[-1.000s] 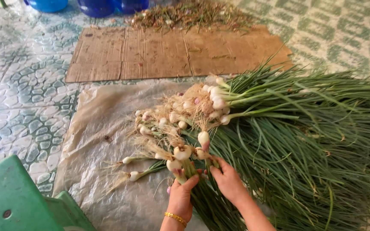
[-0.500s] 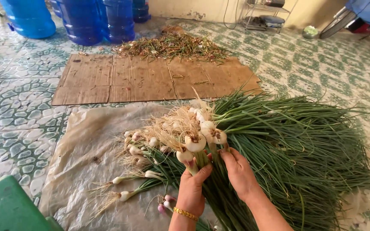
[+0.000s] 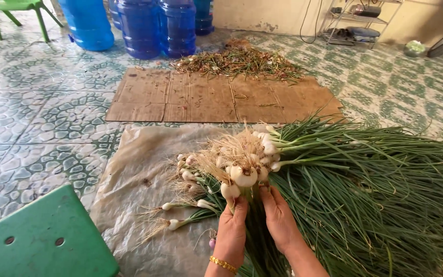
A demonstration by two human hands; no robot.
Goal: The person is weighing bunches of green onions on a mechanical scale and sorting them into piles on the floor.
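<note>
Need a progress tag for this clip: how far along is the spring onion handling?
Done, apparently: a heap of dry trimmings lies beyond the flat brown cardboard sheet. In hand: the left hand and right hand both grip a bunch of white-bulbed green spring onions. Left: the large green pile, roots still on, and loose onions on the clear plastic sheet.

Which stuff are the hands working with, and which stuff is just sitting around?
Being worked with: left hand, right hand, the green onions, the sheet under them.

Just sitting around: flattened cardboard, heap of trimmings, blue water jugs, green stool, metal rack.
</note>
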